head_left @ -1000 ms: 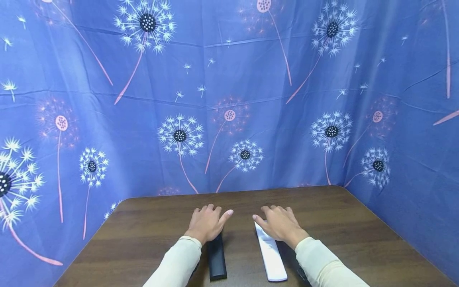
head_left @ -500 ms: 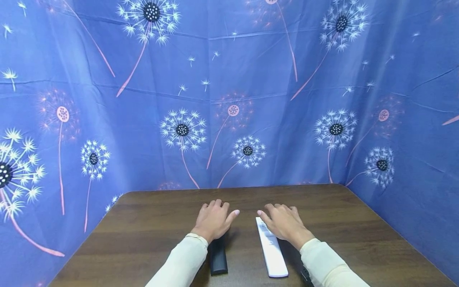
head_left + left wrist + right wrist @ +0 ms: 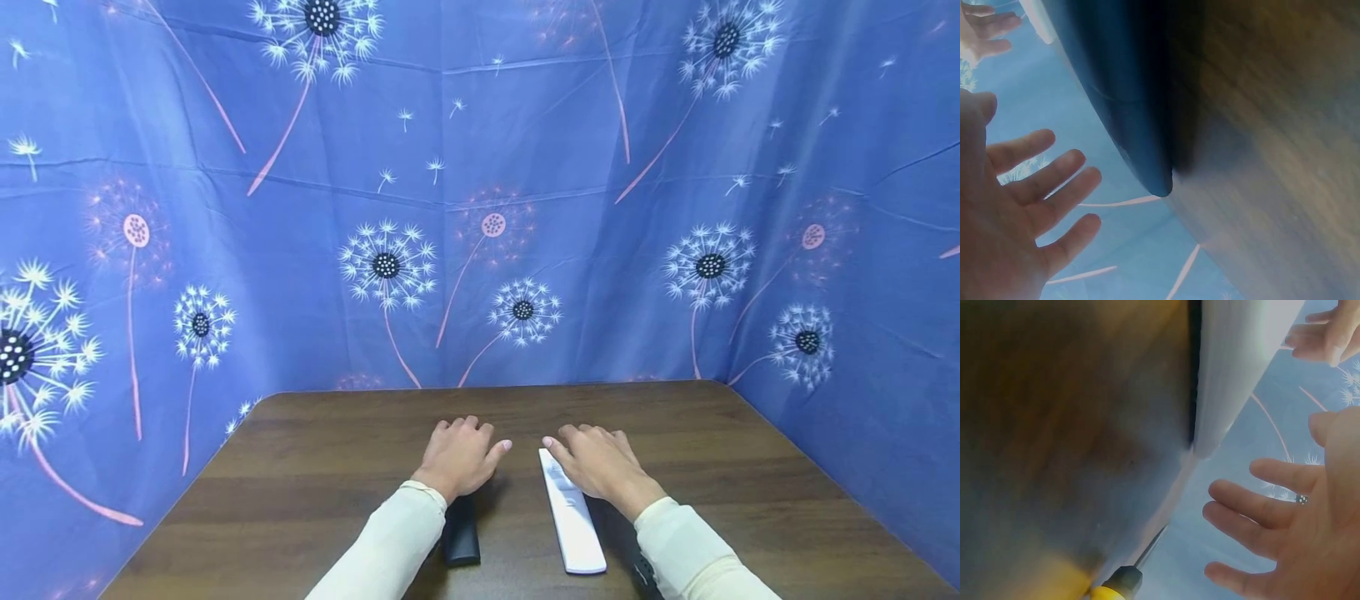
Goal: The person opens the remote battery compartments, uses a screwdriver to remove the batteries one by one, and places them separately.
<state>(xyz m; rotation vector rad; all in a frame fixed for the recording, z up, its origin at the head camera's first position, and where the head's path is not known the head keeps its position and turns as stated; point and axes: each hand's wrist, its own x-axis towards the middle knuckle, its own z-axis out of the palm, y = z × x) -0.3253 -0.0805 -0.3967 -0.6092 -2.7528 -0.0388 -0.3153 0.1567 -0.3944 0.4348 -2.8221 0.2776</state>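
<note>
My left hand [image 3: 461, 458] is held above the table with fingers spread and nothing in its grasp. Beneath that hand and wrist lies a long black object [image 3: 462, 542] shaped like a remote control; its far part is hidden. The left wrist view shows the palm apart from this dark bar [image 3: 1122, 94]. My right hand [image 3: 600, 467] hovers just right of a white remote control [image 3: 576, 529], fingers relaxed, partly covering its far end. In the right wrist view a screwdriver [image 3: 1119, 584] with a yellow and black handle lies below the right hand.
The brown wooden table [image 3: 337, 467] has a far edge against a blue curtain [image 3: 300, 333] printed with dandelions, which also runs along the left and right sides. A small dark item [image 3: 643, 571] shows beside the right sleeve.
My left hand has drifted right and covers more of the black object. My right hand stays nearly where it was above the table. The head view has tilted down slightly.
</note>
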